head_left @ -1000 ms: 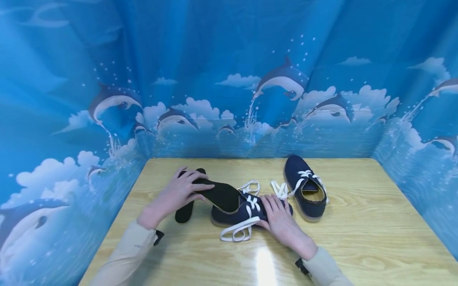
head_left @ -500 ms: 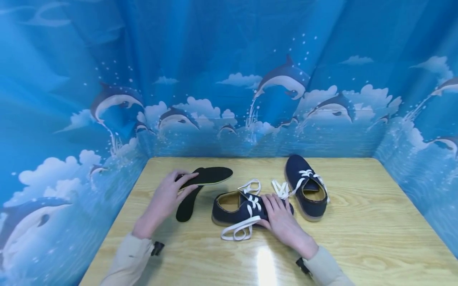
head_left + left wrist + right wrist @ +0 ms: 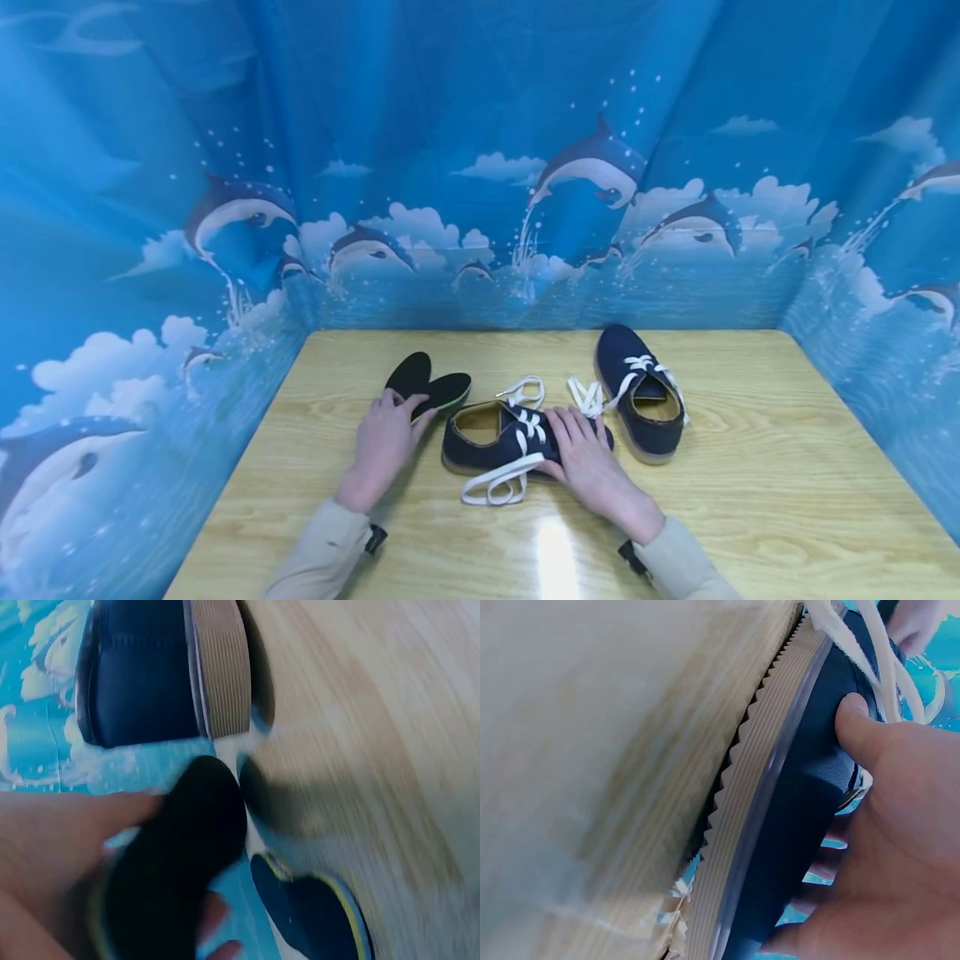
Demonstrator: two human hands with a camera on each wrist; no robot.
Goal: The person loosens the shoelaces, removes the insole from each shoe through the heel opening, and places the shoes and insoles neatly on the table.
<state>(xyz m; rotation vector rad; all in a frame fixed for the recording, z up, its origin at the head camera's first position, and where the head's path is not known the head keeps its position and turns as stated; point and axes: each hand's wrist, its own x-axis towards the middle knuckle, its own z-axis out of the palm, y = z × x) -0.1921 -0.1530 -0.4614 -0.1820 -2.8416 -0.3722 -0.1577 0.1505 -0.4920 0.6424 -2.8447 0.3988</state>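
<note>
My left hand (image 3: pixel 382 442) pinches a black insole (image 3: pixel 447 390) between thumb and fingers, just left of a navy lace-up shoe (image 3: pixel 480 457). A second black insole (image 3: pixel 410 375) lies on the table behind that hand, partly hidden by it. In the left wrist view, the held insole (image 3: pixel 180 855) is blurred, below the heel of the shoe (image 3: pixel 150 675). My right hand (image 3: pixel 592 471) grips the toe end of this shoe, whose opening faces left and shows a tan inside. Thumb and fingers lie on opposite sides of the shoe (image 3: pixel 787 817) in the right wrist view.
Another navy shoe (image 3: pixel 624 354) stands at the back right, toe pointing away. Loose white laces (image 3: pixel 495 486) spread over the table in front of the gripped shoe, more behind it. A blue dolphin-print curtain (image 3: pixel 480 250) borders the wooden table (image 3: pixel 750 467).
My left hand has drawn the insole back from over the shoe opening to the left, then lowered it toward the table beside the other insole. The right hand and both shoes stay put.
</note>
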